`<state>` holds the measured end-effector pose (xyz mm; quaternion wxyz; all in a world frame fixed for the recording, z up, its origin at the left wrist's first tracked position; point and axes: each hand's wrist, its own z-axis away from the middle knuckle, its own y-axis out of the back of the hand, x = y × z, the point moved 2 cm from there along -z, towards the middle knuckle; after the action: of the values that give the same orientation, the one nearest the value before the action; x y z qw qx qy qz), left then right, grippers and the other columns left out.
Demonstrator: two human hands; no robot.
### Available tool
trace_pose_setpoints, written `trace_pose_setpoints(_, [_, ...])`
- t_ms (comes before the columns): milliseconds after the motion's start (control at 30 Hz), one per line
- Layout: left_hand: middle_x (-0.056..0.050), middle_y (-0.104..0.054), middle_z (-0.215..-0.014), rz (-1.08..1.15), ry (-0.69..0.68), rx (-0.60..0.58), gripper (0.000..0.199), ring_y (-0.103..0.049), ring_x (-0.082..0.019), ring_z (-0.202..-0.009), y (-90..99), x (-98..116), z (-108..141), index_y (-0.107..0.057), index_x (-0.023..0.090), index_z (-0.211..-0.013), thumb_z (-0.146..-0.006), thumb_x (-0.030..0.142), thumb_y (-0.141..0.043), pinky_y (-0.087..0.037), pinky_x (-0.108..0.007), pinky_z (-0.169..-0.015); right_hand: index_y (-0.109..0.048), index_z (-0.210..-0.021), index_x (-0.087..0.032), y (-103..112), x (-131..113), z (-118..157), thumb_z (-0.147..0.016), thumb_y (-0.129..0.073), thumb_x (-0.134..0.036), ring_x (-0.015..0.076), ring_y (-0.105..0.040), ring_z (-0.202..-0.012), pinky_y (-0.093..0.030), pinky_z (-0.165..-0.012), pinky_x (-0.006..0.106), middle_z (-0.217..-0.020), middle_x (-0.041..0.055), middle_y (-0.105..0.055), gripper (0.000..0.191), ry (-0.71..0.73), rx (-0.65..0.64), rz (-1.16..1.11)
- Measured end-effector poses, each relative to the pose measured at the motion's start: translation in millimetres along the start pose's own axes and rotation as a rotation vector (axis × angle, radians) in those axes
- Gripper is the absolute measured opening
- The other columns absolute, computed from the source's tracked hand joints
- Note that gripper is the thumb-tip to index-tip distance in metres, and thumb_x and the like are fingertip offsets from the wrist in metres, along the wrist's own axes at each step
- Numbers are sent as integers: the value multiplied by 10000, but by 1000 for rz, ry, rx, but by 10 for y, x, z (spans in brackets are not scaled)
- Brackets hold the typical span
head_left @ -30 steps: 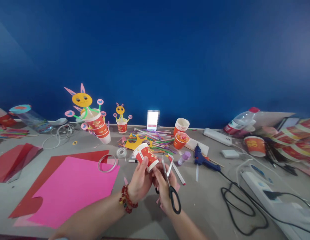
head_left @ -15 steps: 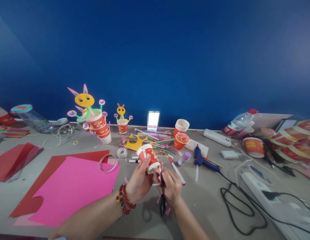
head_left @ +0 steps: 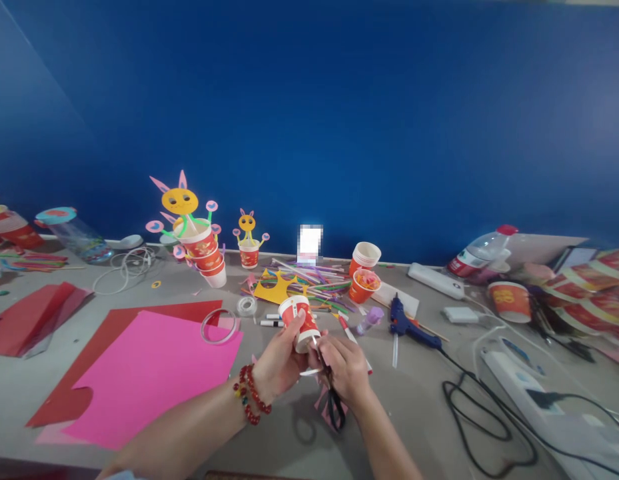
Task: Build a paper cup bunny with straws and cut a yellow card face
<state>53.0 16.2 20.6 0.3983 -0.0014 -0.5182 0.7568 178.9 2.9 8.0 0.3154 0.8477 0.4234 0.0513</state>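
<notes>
Grey tabletop (head_left: 399,413) fills the lower view, plain blue wall (head_left: 309,120) behind it. Surface is cluttered. Pink sheet (head_left: 159,373) overlaps the red sheet (head_left: 102,350) on your left. Yellow cutout (head_left: 269,288) and coloured sticks (head_left: 326,275) lie beyond your hands, two cup figures (head_left: 202,250) (head_left: 249,255) stand further left. Right side: blue glue gun (head_left: 406,327), power strip (head_left: 519,383), and a red-capped bottle (head_left: 482,252) leaning near the wall.

Your left hand (head_left: 282,363) comes in from lower left, bead bracelets (head_left: 248,393) at the wrist. It's closed around the red-and-white paper cup (head_left: 298,319), thumb on the side facing you. Cup is tilted, off the tabletop, in front of the yellow cutout. Your right hand (head_left: 344,370) comes in from lower right, closed on the scissors (head_left: 334,407). Black handles hang below the fingers, metal end points up to the near end of the cup. Hands are close together at centre.

Scissor blades are mostly covered by your right fingers; can't tell how wide they stand or if they touch the cup. White sliver (head_left: 310,372) under the cup is too small to identify. Left fingertips are hidden behind the cup. Bright patch (head_left: 309,245) by the wall is pixelated. Both forearms are cut off by the lower edge.
</notes>
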Motion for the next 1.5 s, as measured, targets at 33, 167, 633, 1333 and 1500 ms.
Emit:
trace_pose_setpoints(33, [-39, -678, -717, 5, 4, 0, 304, -627, -111, -554, 7, -4, -9, -635, 119, -881, -915, 421, -643, -502, -196, -488, -584, -754, -183, 0, 5, 2, -949, -502, -113, 146, -569, -514, -395, -553, 256, -620, 33, -673, 223, 6, -8, -2])
trace_pose_setpoints(167, [-56, -693, -745, 9, 19, 39, 295, -631, -105, -554, 22, -10, -33, -623, 121, -855, -939, 404, -611, -487, -179, -471, -579, -753, -183, 4, 11, -7, -942, -518, -105, 138, -574, -521, -389, -563, 248, -632, 27, -677, 213, 7, -43, -16])
trace_pose_setpoints(633, [-44, -671, -715, 103, -63, -8, 289, -642, -114, -609, -50, 16, -11, -625, 131, -810, -941, 389, -615, -532, -209, -607, -544, -779, -206, 29, -58, -93, -960, -488, -147, 152, -566, -516, -373, -511, 251, -633, 22, -639, 199, -126, 5, -55])
trace_pose_setpoints(1333, [-44, -732, -759, 46, -186, -1, 343, -691, -153, -633, 74, -48, -94, -671, 132, -890, -822, 461, -739, -561, -255, -656, -528, -881, -215, -151, -117, 50, -880, -495, -205, 160, -545, -456, -396, -459, 240, -590, -22, -619, 34, -399, -96, -108])
trace_pose_setpoints(1500, [-15, -731, -734, 211, -348, 28, 239, -711, -157, -698, 19, 187, -113, -666, 158, -861, -894, 394, -676, -593, -309, -817, -515, -799, -224, -255, -245, 87, -935, -508, -280, 119, -499, -413, -380, -409, 201, -532, -63, -524, 147, -685, -5, -414])
